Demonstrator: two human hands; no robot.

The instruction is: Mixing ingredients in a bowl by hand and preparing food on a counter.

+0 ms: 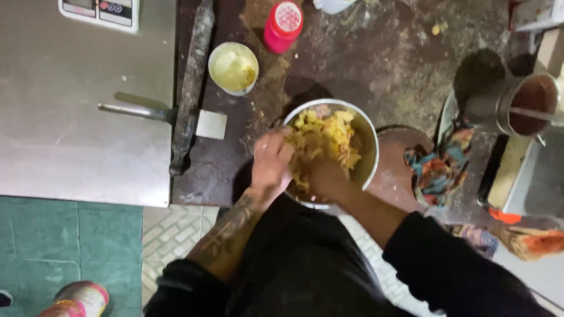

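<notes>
Nearest, at the bottom left, a rounded red and cream container (79, 298) lies on the green tiled floor (59, 246), and the person's black sleeves and dark clothing fill the near middle. Just beyond, at the near edge of the dark, stained tabletop (399, 64), sits a round metal bowl (369, 141) heaped with pale yellow, crumbly dough (326, 138). The left hand (271, 161), its forearm tattooed, curls loosely against the bowl's left rim, fingers bent over the edge and touching the dough; whether it grips the rim cannot be told. The right hand (322, 176) is pushed down into the dough from the near side, its fingers buried, so how far it is closed cannot be told. Right of the bowl lies a crumpled multicoloured cloth (440, 167), and beyond it a metal cup (523, 105) of dark reddish-brown stuff with a handle across it. Left of the bowl a long, worn wooden rolling pin (191, 88) lies along the edge of a smooth steel sheet (76, 117), beside a flat scraper (176, 117) with a metal handle. Farther off stand a small round tub (233, 67) of pale yellow paste, a red bottle (283, 24) with a pale cap, and, at the far left, a white kitchen scale (100, 10).
</notes>
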